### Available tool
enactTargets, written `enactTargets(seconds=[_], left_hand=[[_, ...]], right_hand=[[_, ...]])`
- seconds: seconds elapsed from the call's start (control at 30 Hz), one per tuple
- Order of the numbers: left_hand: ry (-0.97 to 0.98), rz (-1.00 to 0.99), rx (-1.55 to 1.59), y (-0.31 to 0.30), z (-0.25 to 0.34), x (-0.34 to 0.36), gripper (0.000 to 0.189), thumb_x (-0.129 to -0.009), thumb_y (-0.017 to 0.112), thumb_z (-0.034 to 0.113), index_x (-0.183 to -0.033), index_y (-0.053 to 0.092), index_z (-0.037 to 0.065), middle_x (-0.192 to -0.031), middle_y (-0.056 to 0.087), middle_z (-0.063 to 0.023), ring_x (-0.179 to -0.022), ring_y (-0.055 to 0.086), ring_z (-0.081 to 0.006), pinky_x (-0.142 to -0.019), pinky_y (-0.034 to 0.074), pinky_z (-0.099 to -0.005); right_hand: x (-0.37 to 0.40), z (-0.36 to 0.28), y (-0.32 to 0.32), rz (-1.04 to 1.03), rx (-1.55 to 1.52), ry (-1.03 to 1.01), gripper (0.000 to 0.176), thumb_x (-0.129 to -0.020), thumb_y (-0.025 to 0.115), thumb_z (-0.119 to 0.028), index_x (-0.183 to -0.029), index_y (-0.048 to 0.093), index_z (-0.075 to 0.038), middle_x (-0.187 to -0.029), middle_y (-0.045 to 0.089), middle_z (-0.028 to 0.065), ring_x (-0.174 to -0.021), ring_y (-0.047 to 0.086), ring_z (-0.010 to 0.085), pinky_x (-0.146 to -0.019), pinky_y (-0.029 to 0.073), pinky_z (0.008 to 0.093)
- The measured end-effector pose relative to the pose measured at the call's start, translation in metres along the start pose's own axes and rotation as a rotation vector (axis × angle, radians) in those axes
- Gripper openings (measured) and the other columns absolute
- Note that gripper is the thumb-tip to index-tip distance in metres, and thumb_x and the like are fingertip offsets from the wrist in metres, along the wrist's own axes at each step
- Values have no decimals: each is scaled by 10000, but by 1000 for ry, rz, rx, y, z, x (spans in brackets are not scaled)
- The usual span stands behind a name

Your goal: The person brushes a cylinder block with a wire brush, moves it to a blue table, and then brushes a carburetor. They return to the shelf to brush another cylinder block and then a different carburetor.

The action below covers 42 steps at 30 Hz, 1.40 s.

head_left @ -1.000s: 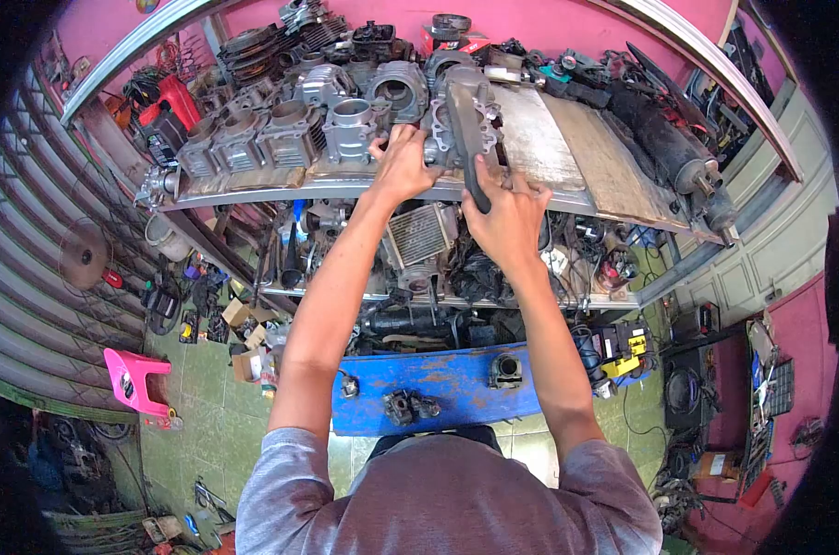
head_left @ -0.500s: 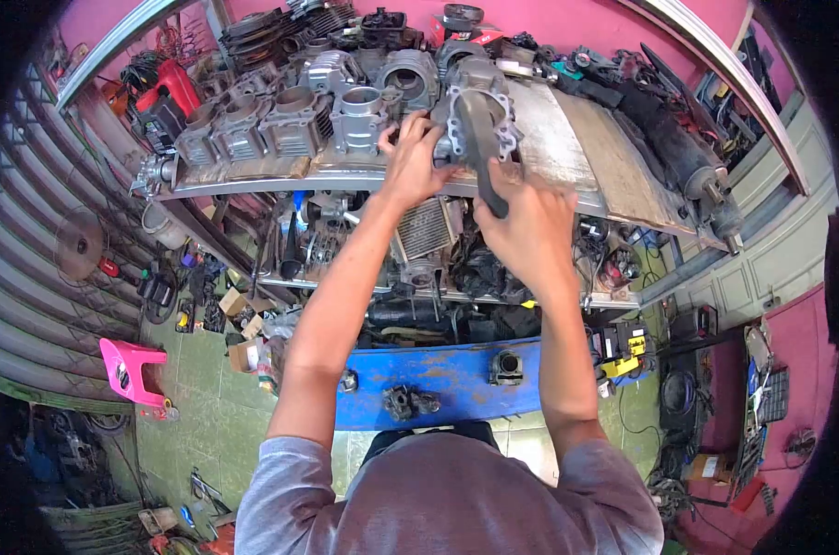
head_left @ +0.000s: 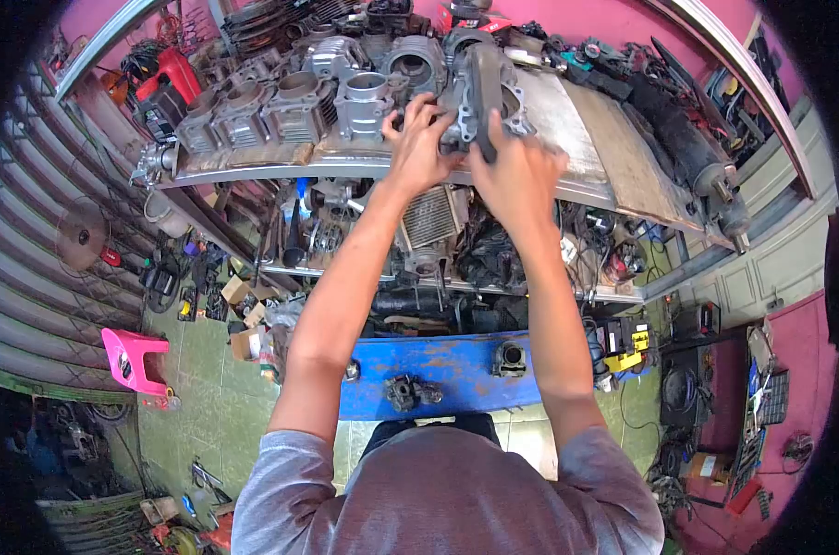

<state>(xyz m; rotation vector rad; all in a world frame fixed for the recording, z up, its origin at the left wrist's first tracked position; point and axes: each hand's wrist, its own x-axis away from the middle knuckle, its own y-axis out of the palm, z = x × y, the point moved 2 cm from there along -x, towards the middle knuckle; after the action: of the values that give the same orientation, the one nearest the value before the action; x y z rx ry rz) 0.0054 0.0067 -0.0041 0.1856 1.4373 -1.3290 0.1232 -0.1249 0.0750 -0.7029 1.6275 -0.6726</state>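
Could not read the white lettering on the red box (head_left: pixel 476 19). Gripped with the right hand (head_left: pixel 521 174) a long, dark bar (head_left: pixel 485 92), with fingers around the near end. Held it across the scalloped, holed face of a grey metal casing (head_left: pixel 521 118) on the table (head_left: pixel 355 167). Bent the fingers of the left hand (head_left: pixel 419 153) at the side of this casing; could not tell if grasping.

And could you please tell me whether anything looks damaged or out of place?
Yes: the blue bench has brownish worn patches in its paint, and cardboard boxes sit amid clutter on the green floor at left. Nothing clearly broken shows near the right hand or its dark bar.
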Motion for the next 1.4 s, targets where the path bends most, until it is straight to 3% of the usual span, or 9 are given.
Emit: enactTargets(seconds=[0.37,0.5,0.63,0.77,0.9,1.0,1.1,1.23,1.4], left_hand=[[-99,-122,-55,7,-4,-8,708,-636,905,408,-1238,709,90,-1251,647,-132,-1402,397,-293,-1079,185,-637],[-116,-142,-34,4,-3,-9,720,-646,884,468,-1231,714,83,-1233,657,-152,-1343,445,-287,-1086,193,-615],[-109,-121,-32,-2,4,-9,709,-642,887,452,-1196,716,45,-1206,670,-111,-1324,475,-288,-1091,177,-612],[-50,-50,-23,3,2,-7,680,-656,873,469,-1166,718,47,-1257,661,-155,-1395,428,-293,-1097,186,-623],[-34,-64,-13,3,1,-6,656,-698,859,458,-1173,700,35,-1289,667,-144,-1448,417,-281,-1101,178,-623],[-29,-86,-25,5,0,-4,677,-713,853,466,-1207,687,35,-1289,673,-138,-1450,425,-271,-1099,182,-622],[-12,-89,-43,5,1,-3,700,-715,853,462,-1243,670,40,-1294,670,-132,-1452,422,-262,-1097,185,-620],[16,-18,-38,1,3,-3,761,-704,871,400,-1328,616,48,-1324,655,-126,-1447,430,-261,-1099,186,-600],[-27,18,59,2,5,-1,811,-656,906,360,-1365,621,88,-1316,671,-98,-1423,460,-247,-1091,199,-569]], right_hand=[[-31,-1,-5,-188,-124,137,439,-808,716,-324,-1188,738,-105,-896,749,204,-945,726,383,-903,420,641],[-39,7,-17,-280,-90,152,532,-797,705,-392,-1243,727,-102,-1067,737,226,-1023,710,397,-943,512,520],[-42,19,-24,-376,-175,209,491,-809,698,-385,-1169,734,-54,-1094,734,222,-1086,682,425,-992,429,654],[-65,19,4,-356,-57,117,501,-809,712,-390,-1190,748,-67,-1146,718,235,-1080,696,371,-968,512,423],[-47,24,-43,-422,-224,28,483,-780,736,-373,-1130,751,-42,-981,739,239,-966,720,389,-905,534,455],[-54,19,-26,-474,-193,100,369,-785,695,-325,-1012,751,-40,-1085,725,255,-1099,667,463,-1045,319,779],[-69,12,6,-293,-28,34,423,-810,682,-384,-1098,728,-77,-1040,734,224,-1037,694,407,-968,501,519],[-46,17,-39,-455,-142,78,460,-807,690,-395,-1131,717,-69,-1133,724,211,-1130,655,436,-1045,352,713],[-69,15,-10,-386,-57,99,415,-808,691,-382,-1054,720,-48,-1083,735,231,-1103,670,449,-1026,337,735]])
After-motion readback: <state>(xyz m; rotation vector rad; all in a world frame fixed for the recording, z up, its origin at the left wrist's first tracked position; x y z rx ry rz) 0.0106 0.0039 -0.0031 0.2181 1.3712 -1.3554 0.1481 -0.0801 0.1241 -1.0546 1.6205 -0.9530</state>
